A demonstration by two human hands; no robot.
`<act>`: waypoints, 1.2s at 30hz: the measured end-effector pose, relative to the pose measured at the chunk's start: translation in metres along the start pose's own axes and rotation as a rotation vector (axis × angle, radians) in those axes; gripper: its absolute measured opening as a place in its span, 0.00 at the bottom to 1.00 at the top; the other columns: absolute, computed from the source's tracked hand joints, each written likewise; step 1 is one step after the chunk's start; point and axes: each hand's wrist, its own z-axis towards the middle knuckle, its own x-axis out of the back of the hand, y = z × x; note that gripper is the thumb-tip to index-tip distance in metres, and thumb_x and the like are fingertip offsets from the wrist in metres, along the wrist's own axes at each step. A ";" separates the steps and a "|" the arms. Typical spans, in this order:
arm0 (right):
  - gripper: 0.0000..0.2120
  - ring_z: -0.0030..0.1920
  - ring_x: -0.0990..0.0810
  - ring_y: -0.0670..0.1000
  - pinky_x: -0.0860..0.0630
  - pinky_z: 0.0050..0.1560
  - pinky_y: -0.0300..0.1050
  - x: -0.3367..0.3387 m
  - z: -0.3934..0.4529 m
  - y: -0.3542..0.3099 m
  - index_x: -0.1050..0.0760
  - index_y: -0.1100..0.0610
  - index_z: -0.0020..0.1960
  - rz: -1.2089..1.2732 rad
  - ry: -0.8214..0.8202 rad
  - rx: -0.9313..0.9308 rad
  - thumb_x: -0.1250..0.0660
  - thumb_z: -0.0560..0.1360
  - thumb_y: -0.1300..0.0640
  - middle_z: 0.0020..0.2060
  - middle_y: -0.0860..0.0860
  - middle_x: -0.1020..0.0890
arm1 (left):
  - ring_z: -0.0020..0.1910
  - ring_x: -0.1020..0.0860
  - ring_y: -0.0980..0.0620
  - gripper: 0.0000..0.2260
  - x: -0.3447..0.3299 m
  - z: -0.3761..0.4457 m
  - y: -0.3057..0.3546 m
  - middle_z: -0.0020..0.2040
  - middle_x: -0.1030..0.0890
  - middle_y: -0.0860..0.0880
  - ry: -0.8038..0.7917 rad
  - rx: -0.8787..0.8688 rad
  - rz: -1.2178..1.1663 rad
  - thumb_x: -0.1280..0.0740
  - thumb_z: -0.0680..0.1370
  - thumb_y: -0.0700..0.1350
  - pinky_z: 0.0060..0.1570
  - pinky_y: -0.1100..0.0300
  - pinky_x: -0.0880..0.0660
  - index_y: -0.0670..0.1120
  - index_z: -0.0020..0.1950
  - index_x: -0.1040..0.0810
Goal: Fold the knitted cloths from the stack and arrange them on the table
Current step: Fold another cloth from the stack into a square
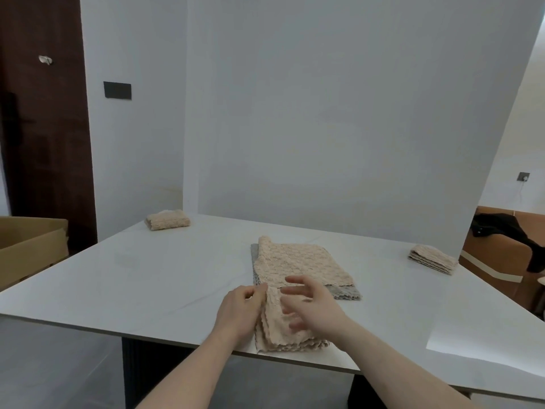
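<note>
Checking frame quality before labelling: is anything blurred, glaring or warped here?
Head view: right hand fingers motion-blurred, left hand sharper; bright sunlit patch on the table at the near right edge; wide-angle bending of wall and table edges; knitted cloth stack evenly lit.

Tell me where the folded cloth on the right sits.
In the head view, the folded cloth lies at the table's far right edge, apart from the central stack.
</note>
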 end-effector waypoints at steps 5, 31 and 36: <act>0.11 0.54 0.21 0.38 0.20 0.59 0.47 0.023 0.007 0.022 0.21 0.40 0.57 -0.382 0.265 0.254 0.31 0.76 0.51 0.55 0.34 0.18 | 0.46 0.21 0.62 0.05 -0.003 0.001 -0.003 0.46 0.17 0.58 0.017 -0.001 0.087 0.28 0.74 0.54 0.50 0.60 0.23 0.54 0.43 0.20; 0.32 0.82 0.57 0.46 0.61 0.80 0.57 0.013 0.002 0.076 0.55 0.45 0.83 -0.952 -0.037 0.055 0.55 0.81 0.37 0.82 0.40 0.55 | 0.82 0.59 0.55 0.27 -0.013 -0.007 -0.001 0.83 0.52 0.61 -0.429 -0.211 0.668 0.50 0.82 0.57 0.80 0.48 0.60 0.61 0.82 0.50; 0.31 0.80 0.59 0.40 0.61 0.81 0.53 0.019 -0.002 0.071 0.53 0.46 0.83 -0.791 0.017 0.125 0.49 0.82 0.43 0.81 0.40 0.57 | 0.82 0.58 0.53 0.27 -0.012 -0.007 -0.001 0.83 0.53 0.60 -0.435 -0.208 0.702 0.52 0.82 0.56 0.80 0.47 0.59 0.60 0.83 0.50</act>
